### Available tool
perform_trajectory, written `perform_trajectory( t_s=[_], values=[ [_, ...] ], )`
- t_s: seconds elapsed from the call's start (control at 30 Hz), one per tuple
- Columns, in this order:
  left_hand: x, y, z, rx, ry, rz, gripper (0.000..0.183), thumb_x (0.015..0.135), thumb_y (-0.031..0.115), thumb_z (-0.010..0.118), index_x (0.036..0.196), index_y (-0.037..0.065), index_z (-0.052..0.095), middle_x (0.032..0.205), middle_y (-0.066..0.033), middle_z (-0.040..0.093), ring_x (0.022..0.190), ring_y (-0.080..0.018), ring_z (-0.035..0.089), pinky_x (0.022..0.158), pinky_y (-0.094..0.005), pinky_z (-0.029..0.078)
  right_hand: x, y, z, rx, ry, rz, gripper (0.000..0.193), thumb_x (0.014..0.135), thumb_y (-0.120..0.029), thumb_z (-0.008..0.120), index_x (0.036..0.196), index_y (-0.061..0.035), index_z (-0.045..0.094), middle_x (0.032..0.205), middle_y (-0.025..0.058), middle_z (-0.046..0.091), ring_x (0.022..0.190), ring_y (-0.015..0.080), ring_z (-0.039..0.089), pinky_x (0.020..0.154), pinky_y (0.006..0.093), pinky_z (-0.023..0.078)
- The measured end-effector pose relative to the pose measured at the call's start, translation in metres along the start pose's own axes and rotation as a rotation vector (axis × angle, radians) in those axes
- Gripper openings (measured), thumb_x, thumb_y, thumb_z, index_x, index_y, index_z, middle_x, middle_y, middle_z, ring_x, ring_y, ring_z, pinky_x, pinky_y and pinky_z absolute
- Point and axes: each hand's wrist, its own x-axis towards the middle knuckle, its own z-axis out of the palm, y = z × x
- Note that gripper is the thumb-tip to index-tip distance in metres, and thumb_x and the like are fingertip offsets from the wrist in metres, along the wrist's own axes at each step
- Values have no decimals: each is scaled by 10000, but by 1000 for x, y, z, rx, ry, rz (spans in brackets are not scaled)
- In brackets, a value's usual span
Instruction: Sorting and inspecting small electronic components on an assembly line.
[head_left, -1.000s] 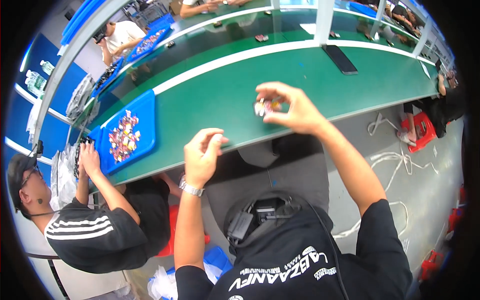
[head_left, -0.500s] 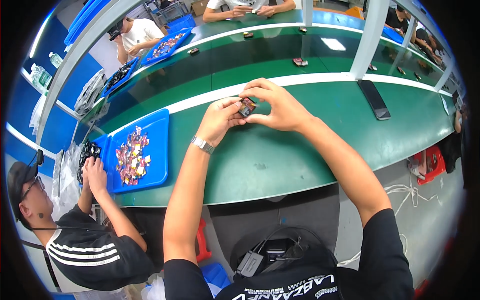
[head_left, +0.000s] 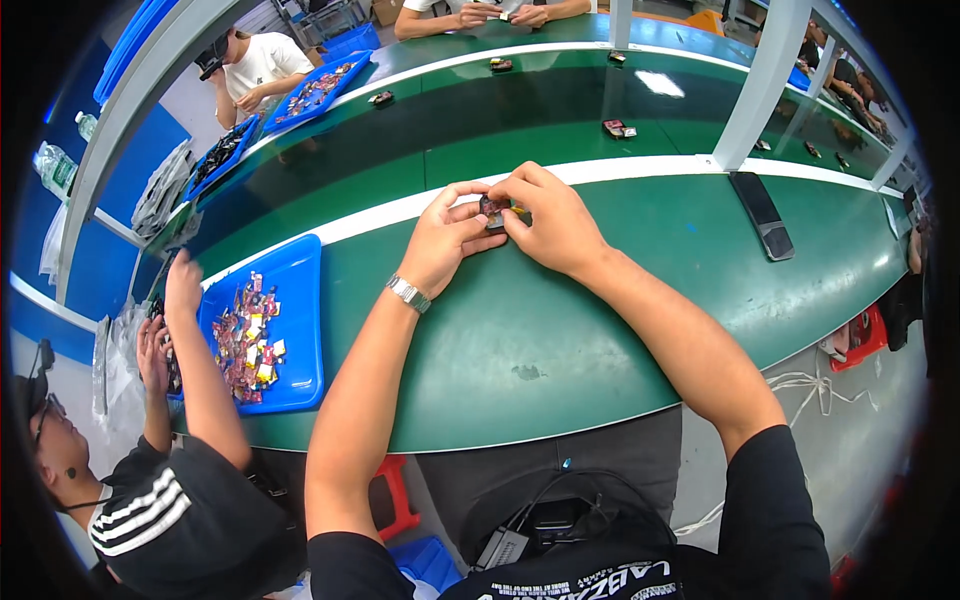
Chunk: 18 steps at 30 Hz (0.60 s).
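Note:
Above the green table, my left hand (head_left: 438, 240) is closed round a small dark case with red and yellow printing (head_left: 492, 208), with its thumb along the lower edge. The fingertips of my right hand (head_left: 556, 228) are pinched at the case's right side, where a bit of yellow shows. Whether they grip the case itself or a small piece on it is hidden. Left of my forearm, a blue tray (head_left: 309, 365) holds a heap of small colourful printed pieces (head_left: 250, 345).
A co-worker in black (head_left: 190, 500) sits at the left, arms over the tray's far side. Beyond the white rail (head_left: 400, 208), small packs (head_left: 619, 129) lie spaced along a dark green strip. A phone (head_left: 762, 215) lies at the right by a grey post (head_left: 765, 80). Other people sit opposite.
My right fingers have closed in onto the case's right side and front. The co-worker has raised one hand beside the tray. My view has shifted slightly.

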Motion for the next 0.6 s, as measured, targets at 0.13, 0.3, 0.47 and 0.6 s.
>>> perform_trajectory(
  t_s=[0.13, 0.3, 0.47, 0.6],
  values=[
    [-3, -3, -4, -30, 20, 7, 359, 922, -50, 498, 1269, 13, 431, 1172, -135, 615, 1095, -225, 620, 978, -404, 533, 3, 0, -6, -61, -74, -105, 207, 789, -36, 649, 990, -84, 649, 956, 69, 562, 915, 257, 586, 748, 374, 515],
    [-2, -5, -6, -14, 15, 16, 352, 929, -38, 502, 1270, 14, 428, 1168, -132, 618, 1087, -215, 623, 976, -402, 532, 4, 6, -4, -20, -108, -152, 159, 789, -53, 675, 941, -90, 645, 944, 48, 548, 912, 243, 573, 756, 375, 516],
    [0, -4, -6, 21, -15, 13, 358, 938, -18, 514, 1284, 6, 428, 1178, -138, 614, 1088, -217, 623, 969, -383, 533, 6, 8, -8, 63, -178, -110, 106, 780, -51, 694, 840, -83, 612, 941, 46, 542, 931, 235, 559, 753, 370, 516],
    [-9, 0, -9, 65, 39, 16, 371, 941, -17, 507, 1303, 1, 432, 1202, -151, 605, 1105, -227, 617, 974, -372, 530, 6, 7, 1, 78, -197, -113, 122, 778, -76, 707, 874, -93, 633, 937, 54, 531, 924, 241, 563, 754, 375, 508]
  ],
)
